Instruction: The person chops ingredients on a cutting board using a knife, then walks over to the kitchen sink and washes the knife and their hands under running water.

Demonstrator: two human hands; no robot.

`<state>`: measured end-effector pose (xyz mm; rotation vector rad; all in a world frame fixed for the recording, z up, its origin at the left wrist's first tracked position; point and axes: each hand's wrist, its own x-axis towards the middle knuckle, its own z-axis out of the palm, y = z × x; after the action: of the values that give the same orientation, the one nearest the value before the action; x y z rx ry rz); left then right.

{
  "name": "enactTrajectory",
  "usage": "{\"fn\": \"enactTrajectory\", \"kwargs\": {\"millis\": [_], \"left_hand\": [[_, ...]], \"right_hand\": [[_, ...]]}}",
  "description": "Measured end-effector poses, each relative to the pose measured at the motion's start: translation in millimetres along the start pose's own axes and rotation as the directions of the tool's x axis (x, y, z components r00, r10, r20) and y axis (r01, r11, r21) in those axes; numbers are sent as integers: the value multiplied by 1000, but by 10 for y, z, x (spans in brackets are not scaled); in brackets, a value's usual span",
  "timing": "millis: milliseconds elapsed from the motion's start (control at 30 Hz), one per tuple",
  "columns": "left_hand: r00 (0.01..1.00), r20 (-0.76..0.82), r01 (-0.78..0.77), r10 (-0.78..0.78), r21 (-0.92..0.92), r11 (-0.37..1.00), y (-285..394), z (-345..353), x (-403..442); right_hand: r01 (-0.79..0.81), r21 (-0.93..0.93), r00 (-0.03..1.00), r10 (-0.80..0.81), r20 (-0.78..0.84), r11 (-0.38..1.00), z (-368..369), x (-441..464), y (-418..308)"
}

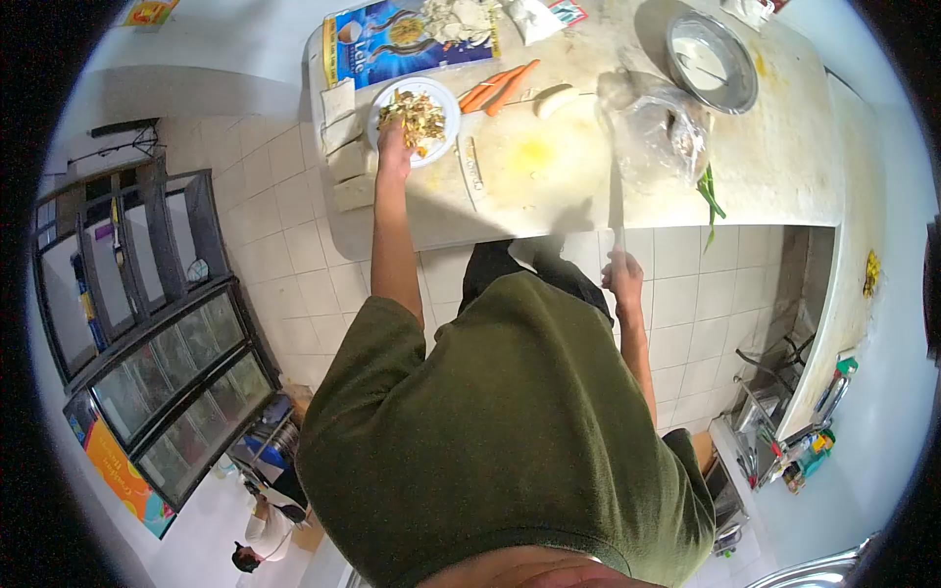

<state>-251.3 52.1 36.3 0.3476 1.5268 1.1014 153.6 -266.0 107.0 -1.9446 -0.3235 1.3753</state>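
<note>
My left hand is over the near left part of a white plate of chopped mixed food. Its fingers look drawn together at the food, and what they hold is hidden. In my right hand, low at the near edge of the table, is a knife. Its blade points away from me over the tabletop. Orange carrots lie right of the plate, with a pale peeled piece beyond them. A clear plastic bag rests right of the blade.
A blue printed sheet bears a pale crumbled heap. At the back right stands a metal bowl with whitish contents. Green stalks lie near the right edge. A person is at lower left, near glass-fronted cabinets.
</note>
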Motion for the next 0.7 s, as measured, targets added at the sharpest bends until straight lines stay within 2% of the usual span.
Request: {"fn": "enactTrajectory", "kwargs": {"millis": [100, 133, 167, 233, 300, 367, 433, 500, 600, 633, 700], "left_hand": [[970, 138, -236, 201, 323, 917, 202, -93, 129], [942, 216, -331, 257, 470, 819, 424, 26, -187], [877, 201, -459, 436, 614, 642, 168, -56, 162], [770, 373, -579, 517, 749, 322, 161, 190, -247], [688, 602, -720, 404, 635, 279, -130, 386, -457], [528, 801, -849, 282, 490, 199, -540, 562, -724], [386, 920, -922, 67, 382, 71, -879, 814, -1043], [294, 954, -952, -65, 286, -113, -1168, 983, -1386], [162, 980, -953, -112, 126, -274, -1570, 1083, -1466], [154, 979, -951, -133, 110, -288, -1730, 1059, -1408], [145, 974, -944, -176, 83, -319, -1943, 969, -1261]], "right_hand": [[-9, 42, 999, 10, -35, 999, 126, 61, 81], [-9, 56, 999, 12, -50, 998, 159, 65, 108], [-10, 71, 997, 15, -69, 997, 189, 60, 140], [-22, 80, 995, 30, -98, 997, 271, -12, 141], [-19, 92, 991, 31, -131, 996, 329, -69, 185], [-49, 68, 982, 60, -180, 996, 432, -185, 104], [-33, 127, 971, 62, -232, 991, 534, -270, 105], [-46, 157, 960, 87, -267, 987, 626, -374, 102], [-28, 204, 949, 90, -303, 978, 719, -489, 242], [3, 176, 950, 52, -309, 984, 742, -524, 289], [-27, 177, 940, 85, -330, 984, 797, -626, 360]]}}
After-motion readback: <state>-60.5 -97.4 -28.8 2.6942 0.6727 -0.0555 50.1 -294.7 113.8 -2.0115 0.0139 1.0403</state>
